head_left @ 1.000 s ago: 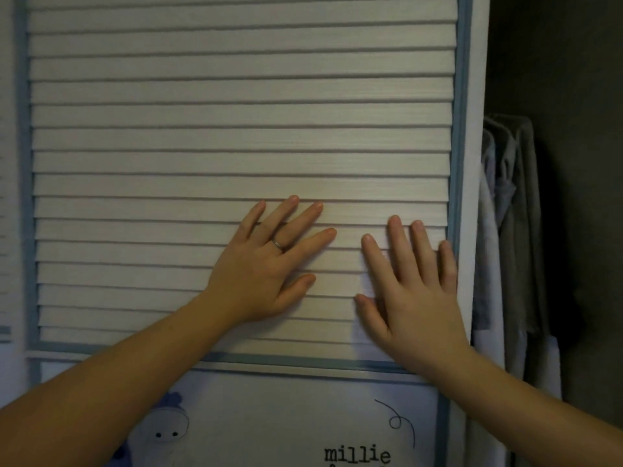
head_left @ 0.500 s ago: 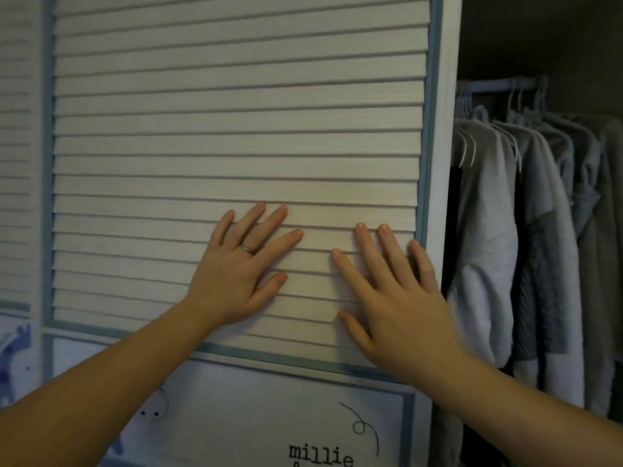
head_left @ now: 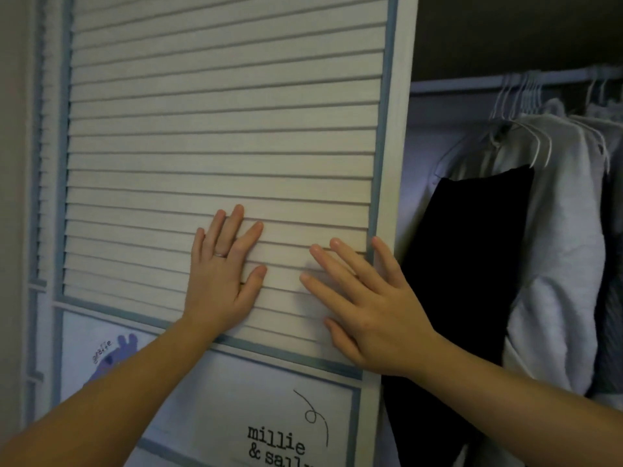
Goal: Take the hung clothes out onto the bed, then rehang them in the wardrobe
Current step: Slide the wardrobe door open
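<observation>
**Desk:** What are your hands doing?

**Operator:** My left hand (head_left: 220, 278) is lying flat, fingers straight and spread, on the slats of the louvred door (head_left: 219, 129). My right hand (head_left: 371, 308) is pressing flat just beside it, at the door's right edge. Neither is gripping anything.

**Desk:** And the clothes?

**Operator:** The hung clothes (head_left: 559, 237) are showing to the right, inside the open wardrobe, on white hangers (head_left: 526, 96) along the rail (head_left: 472, 84). A black garment (head_left: 472, 264) is hanging nearest the door. The bed is not showing.

**Desk:** Which step is this?

**Operator:** I am judging it as opening the wardrobe, with no garment taken yet. Next I am expecting to reach my right hand up and right to the hanger hooks and lift them clear of the rail.
</observation>
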A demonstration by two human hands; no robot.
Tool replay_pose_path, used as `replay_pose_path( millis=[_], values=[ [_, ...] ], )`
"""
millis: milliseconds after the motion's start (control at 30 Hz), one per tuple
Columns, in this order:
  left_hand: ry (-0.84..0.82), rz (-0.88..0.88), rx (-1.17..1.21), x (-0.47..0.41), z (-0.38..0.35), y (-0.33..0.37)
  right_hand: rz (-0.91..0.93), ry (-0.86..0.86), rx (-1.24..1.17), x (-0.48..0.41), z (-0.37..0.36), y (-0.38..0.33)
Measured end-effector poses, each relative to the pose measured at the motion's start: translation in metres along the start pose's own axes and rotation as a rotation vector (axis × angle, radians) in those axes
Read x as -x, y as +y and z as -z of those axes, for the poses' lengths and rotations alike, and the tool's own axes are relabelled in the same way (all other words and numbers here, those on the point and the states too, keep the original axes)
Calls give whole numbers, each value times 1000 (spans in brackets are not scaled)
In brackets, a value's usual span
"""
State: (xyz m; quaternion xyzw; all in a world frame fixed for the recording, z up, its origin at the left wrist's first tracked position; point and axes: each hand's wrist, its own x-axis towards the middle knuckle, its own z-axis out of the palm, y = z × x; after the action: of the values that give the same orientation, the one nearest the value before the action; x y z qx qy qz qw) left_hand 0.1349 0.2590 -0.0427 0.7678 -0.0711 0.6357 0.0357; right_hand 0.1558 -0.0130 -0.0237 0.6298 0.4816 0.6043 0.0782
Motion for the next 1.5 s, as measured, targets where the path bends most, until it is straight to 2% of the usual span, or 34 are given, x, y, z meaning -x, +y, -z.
replay_pose_path(
  millis=[167,333,467,667,900,1100,1200,1267,1500],
  values=[
    [22,208,42,12,0,-15,-50,110,-63,-26,-23,-23],
    [60,427,68,27,-2,-26,-91,139,-117,-53,-43,-45],
    [41,531,76,40,-3,-37,-105,146,-155,-71,-59,-62],
    [19,613,65,52,3,-59,-91,136,-203,-95,-81,-82],
    [26,603,38,53,1,-62,-88,147,-237,-97,-89,-84],
    [-13,618,44,50,10,-59,-47,27,-267,-97,-77,-80],
    [12,677,28,37,27,-45,-42,-9,-373,-90,-58,-69],
    [68,620,28,24,38,-26,-51,1,-416,-80,-40,-52],
    [90,53,113,-46,28,85,-110,-49,-256,-18,29,42]
  ],
)
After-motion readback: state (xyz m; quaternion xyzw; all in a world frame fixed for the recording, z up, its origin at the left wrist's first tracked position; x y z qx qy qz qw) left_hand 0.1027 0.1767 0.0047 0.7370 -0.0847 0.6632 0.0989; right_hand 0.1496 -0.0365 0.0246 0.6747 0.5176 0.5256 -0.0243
